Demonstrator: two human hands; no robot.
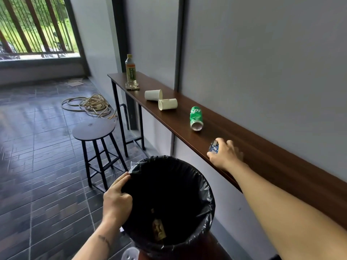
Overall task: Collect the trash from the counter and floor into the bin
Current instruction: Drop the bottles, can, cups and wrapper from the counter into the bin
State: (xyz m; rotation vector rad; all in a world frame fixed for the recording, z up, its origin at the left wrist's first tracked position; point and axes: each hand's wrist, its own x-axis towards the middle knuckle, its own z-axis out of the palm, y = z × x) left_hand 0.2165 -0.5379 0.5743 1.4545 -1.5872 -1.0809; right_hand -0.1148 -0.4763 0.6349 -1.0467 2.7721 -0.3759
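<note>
My left hand (pixel 117 198) grips the rim of a bin (pixel 207 184) lined with a black bag, held just below the counter edge; some brownish trash (pixel 158 228) lies at its bottom. My right hand (pixel 224 153) rests on the brown counter (pixel 262 152), fingers closed around a small blue wrapper (pixel 213 146). Farther along the counter lie a green soda can (pixel 196 118) on its side, two tipped white paper cups (pixel 167 104) (pixel 153 94), and an upright tea bottle (pixel 130 71) standing on a flattened wrapper (pixel 132 88).
A round black stool (pixel 93 129) stands on the tiled floor left of the bin. A coiled hose (pixel 88 105) lies farther back. Flat cardboard pieces (pixel 75 82) sit near the window wall. Something clear and white (pixel 129 253) shows on the floor beneath the bin.
</note>
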